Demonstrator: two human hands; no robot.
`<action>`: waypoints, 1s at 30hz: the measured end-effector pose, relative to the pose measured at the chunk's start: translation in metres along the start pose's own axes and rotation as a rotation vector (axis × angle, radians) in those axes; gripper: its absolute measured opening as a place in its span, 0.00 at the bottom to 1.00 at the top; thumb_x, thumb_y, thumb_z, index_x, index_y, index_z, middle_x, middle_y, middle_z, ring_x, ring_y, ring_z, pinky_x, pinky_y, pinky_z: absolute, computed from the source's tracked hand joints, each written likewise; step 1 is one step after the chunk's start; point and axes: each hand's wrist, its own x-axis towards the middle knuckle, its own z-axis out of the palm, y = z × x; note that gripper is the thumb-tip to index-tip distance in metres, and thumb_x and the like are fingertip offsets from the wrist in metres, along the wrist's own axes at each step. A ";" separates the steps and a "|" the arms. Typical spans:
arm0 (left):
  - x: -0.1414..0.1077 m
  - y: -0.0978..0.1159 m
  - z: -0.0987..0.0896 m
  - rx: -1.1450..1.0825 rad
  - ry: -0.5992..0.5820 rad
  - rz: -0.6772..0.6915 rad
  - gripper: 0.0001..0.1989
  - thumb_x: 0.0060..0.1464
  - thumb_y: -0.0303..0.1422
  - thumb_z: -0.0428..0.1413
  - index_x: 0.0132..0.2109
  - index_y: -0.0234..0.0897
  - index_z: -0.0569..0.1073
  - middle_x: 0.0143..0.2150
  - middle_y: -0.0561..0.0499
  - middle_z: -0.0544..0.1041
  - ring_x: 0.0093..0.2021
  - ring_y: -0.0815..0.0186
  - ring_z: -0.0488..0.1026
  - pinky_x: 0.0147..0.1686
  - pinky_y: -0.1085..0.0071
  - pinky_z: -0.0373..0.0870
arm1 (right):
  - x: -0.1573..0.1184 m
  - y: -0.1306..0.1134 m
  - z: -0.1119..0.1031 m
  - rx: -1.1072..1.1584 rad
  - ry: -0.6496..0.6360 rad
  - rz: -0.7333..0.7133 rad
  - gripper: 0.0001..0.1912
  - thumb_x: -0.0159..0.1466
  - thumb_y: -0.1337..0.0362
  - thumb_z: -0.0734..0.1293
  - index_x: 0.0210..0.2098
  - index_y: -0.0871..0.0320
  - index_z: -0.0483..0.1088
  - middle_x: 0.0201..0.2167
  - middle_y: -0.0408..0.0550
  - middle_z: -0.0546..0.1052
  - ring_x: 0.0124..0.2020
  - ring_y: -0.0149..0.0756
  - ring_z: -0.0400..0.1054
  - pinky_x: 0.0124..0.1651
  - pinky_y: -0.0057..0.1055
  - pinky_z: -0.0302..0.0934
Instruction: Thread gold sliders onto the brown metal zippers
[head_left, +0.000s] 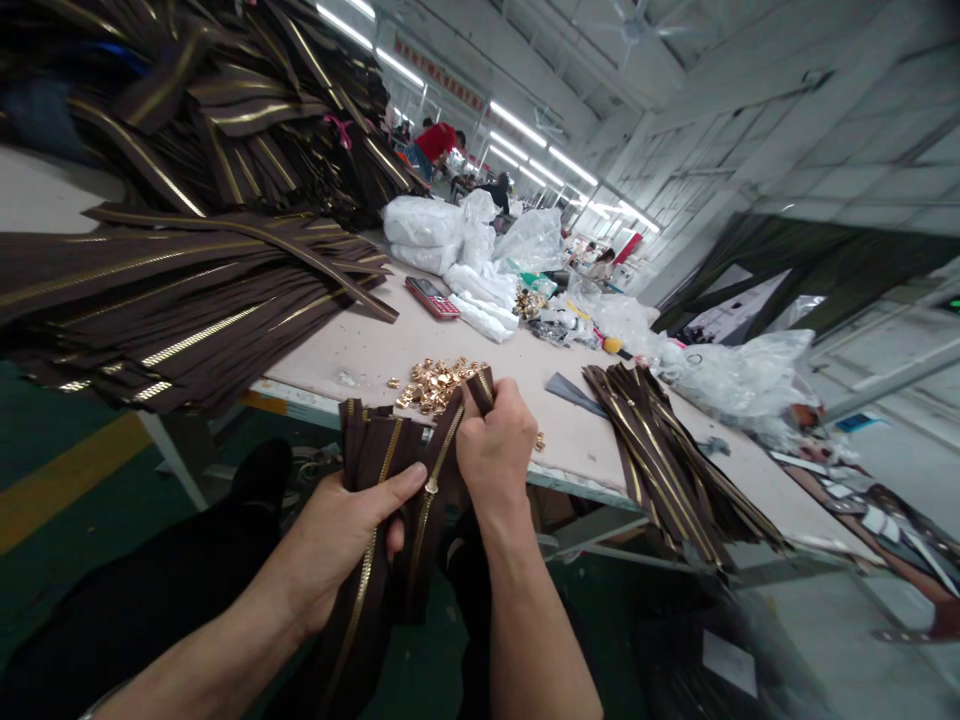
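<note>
Left hand (341, 540) has its fingers wrapped tight round a bunch of brown zippers (379, 520) over the knees, right hand (495, 450) clamped on the top ends, one gold slider (432, 485) on. Loose gold pulls (436, 385) sit heaped on the table (352, 365), big zipper stack (187, 290) left, smaller stack (667, 460) right

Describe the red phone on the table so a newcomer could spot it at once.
Start at the long pale worktable in front of the left hand and right hand, which grip brown zippers. Past the heap of gold metal fittings, beside the white plastic-wrapped bundles, a mobile phone lies flat. Its red casing stands out against the white plastic next to it.
</note>
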 end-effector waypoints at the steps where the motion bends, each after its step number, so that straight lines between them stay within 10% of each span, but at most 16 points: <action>1: 0.000 0.001 0.001 -0.008 -0.012 -0.010 0.22 0.36 0.49 0.69 0.20 0.37 0.70 0.11 0.58 0.64 0.13 0.73 0.60 0.14 0.77 0.59 | 0.004 -0.001 0.000 0.046 -0.010 0.009 0.11 0.66 0.62 0.64 0.28 0.54 0.60 0.24 0.41 0.69 0.28 0.35 0.62 0.34 0.32 0.51; 11: -0.010 -0.020 0.001 0.133 -0.120 0.082 0.14 0.43 0.40 0.65 0.21 0.35 0.73 0.14 0.56 0.67 0.15 0.73 0.59 0.17 0.75 0.52 | -0.032 -0.001 -0.012 0.525 -0.297 0.140 0.15 0.70 0.52 0.62 0.32 0.55 0.64 0.25 0.37 0.64 0.27 0.31 0.58 0.32 0.28 0.55; 24: -0.011 -0.022 -0.018 0.061 -0.069 0.047 0.21 0.46 0.51 0.65 0.28 0.35 0.78 0.13 0.55 0.66 0.17 0.70 0.58 0.20 0.75 0.51 | -0.014 -0.012 0.004 -0.440 -0.231 -0.147 0.03 0.64 0.68 0.67 0.36 0.58 0.75 0.35 0.53 0.78 0.32 0.43 0.70 0.31 0.33 0.52; 30: -0.010 -0.023 -0.019 -0.041 -0.090 -0.031 0.21 0.42 0.50 0.66 0.26 0.35 0.77 0.12 0.56 0.65 0.16 0.71 0.58 0.18 0.76 0.52 | -0.022 -0.010 -0.009 -0.206 -0.203 -0.173 0.03 0.65 0.70 0.65 0.36 0.59 0.71 0.30 0.49 0.77 0.32 0.41 0.71 0.34 0.32 0.57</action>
